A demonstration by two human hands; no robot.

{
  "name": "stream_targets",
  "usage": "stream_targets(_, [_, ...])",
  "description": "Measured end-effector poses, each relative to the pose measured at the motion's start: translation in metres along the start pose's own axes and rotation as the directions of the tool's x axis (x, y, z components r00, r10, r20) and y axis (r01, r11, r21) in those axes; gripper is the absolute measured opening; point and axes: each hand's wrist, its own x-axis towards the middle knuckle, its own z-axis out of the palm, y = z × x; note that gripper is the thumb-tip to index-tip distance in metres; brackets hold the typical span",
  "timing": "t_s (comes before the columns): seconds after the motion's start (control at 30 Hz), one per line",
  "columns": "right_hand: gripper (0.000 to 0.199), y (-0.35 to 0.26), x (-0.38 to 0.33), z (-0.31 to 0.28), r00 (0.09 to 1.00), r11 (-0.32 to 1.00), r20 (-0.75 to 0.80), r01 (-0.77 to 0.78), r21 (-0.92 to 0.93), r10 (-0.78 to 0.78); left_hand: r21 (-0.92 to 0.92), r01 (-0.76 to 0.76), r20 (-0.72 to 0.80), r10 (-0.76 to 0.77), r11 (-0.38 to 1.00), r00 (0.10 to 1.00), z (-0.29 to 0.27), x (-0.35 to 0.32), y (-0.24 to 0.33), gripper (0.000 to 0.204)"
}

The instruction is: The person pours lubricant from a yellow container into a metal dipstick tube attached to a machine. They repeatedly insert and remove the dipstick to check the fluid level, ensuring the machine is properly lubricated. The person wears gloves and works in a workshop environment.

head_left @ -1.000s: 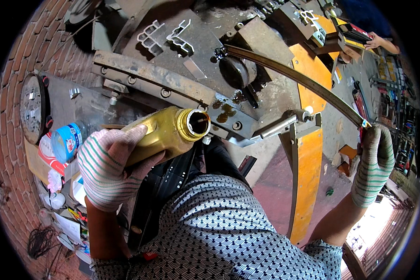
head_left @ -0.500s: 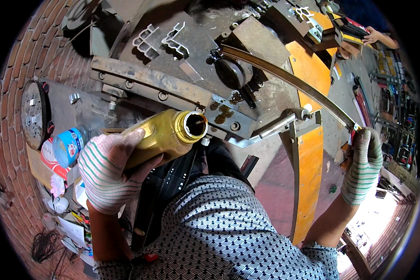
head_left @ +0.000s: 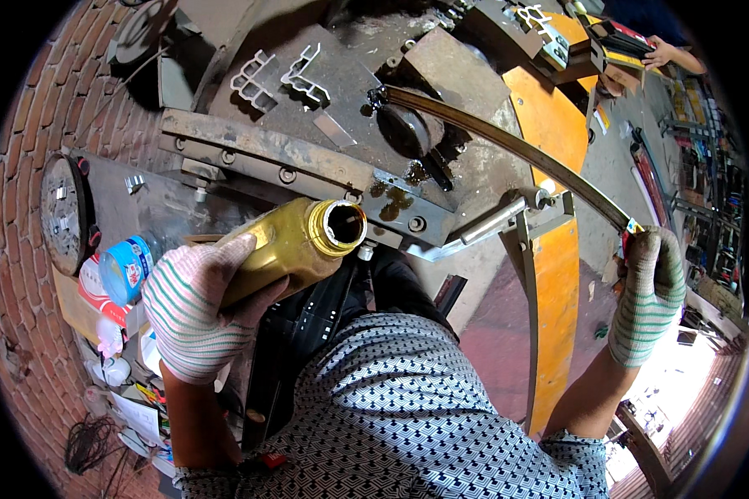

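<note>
My left hand [head_left: 198, 309], in a striped knit glove, grips a gold bottle [head_left: 295, 245] tilted on its side, its open mouth pointing right toward the oily metal plate [head_left: 391, 200] of a bending machine. My right hand [head_left: 651, 291], gloved the same way, is closed around the near end of a long curved metal strip [head_left: 516, 150]. The strip arcs up and left to a dark roller [head_left: 408, 133] on the machine bed. Brown oil stains lie on the plate just beyond the bottle's mouth.
Two light aluminium profile pieces [head_left: 279, 76] lie on the machine top. An orange frame [head_left: 558, 274] stands at the right. A blue can [head_left: 126, 268], papers and a round disc [head_left: 62, 214] sit at the left by a brick wall. Another person's hand [head_left: 664, 54] shows at the top right.
My right hand has slid along the curved strip and now clasps its end more closely. The bottle stays tilted in my left hand, hardly moved.
</note>
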Motion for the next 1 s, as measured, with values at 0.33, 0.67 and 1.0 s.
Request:
stream_targets(0.33, [0.018,-0.001,-0.002,-0.004,0.998,0.998,0.061,0.018,-0.067,-0.014,0.015,0.017,0.02,-0.017,1.0,1.0,-0.001,-0.002,-0.001,0.05])
stream_targets(0.67, [0.018,0.008,-0.008,0.001,0.994,0.993,0.081,-0.075,0.089,0.067,0.048,-0.035,0.021,0.034,0.998,0.999,0.001,-0.001,-0.004,0.051])
stream_targets(1.0, [0.027,0.031,-0.017,0.01,0.94,0.93,0.137,-0.331,0.162,0.311,0.119,-0.069,-0.001,0.069,0.99,0.998,0.001,0.001,0.0,0.05])
